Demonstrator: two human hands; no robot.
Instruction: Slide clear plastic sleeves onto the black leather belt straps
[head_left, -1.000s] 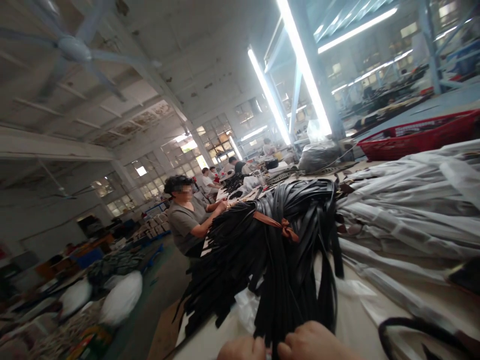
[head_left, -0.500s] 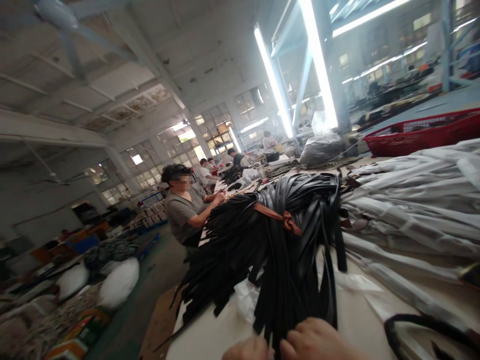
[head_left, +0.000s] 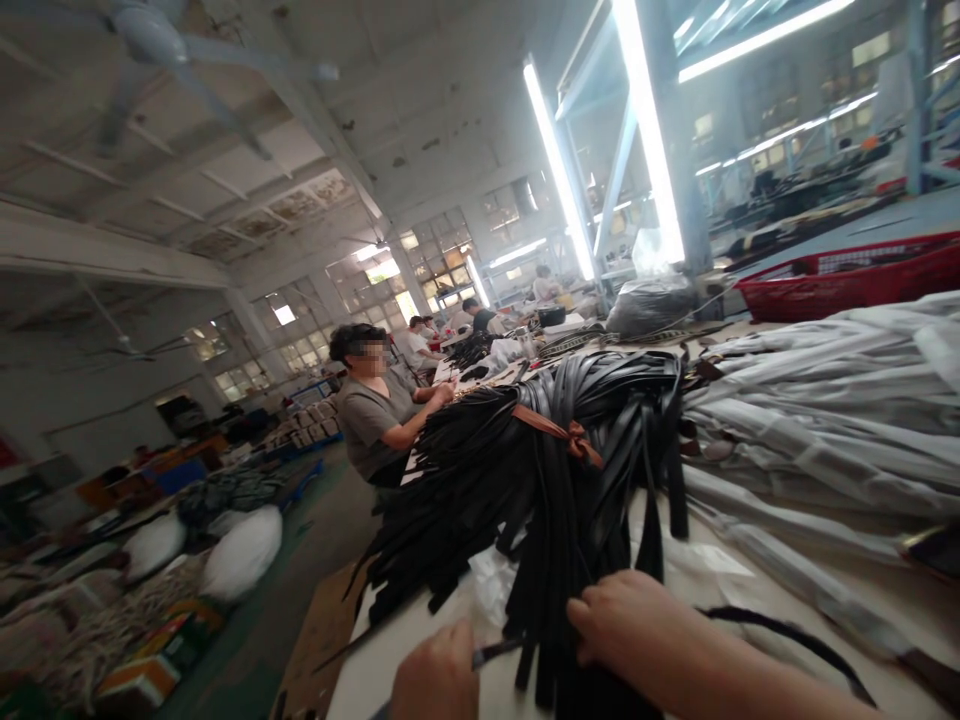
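Observation:
A large heap of black straps, tied with a brown band, lies on the pale table. Low in the view my left hand is closed on a thin dark strap, whose end juts out to the right. My right hand is closed at the hanging ends of the black straps; its fingertips are partly hidden, and what it grips cannot be made out. Crumpled white plastic lies between the hands, farther back.
White-wrapped straps cover the table's right side, with a red basket behind. A person works at the table's left edge. A black strap curves at the lower right. Bags and sacks lie on the floor at left.
My hands have moved apart and up: the left to the left, the right slightly higher, with more forearm showing. The dark strap's end now shows beside my left hand. The camera view has shifted slightly.

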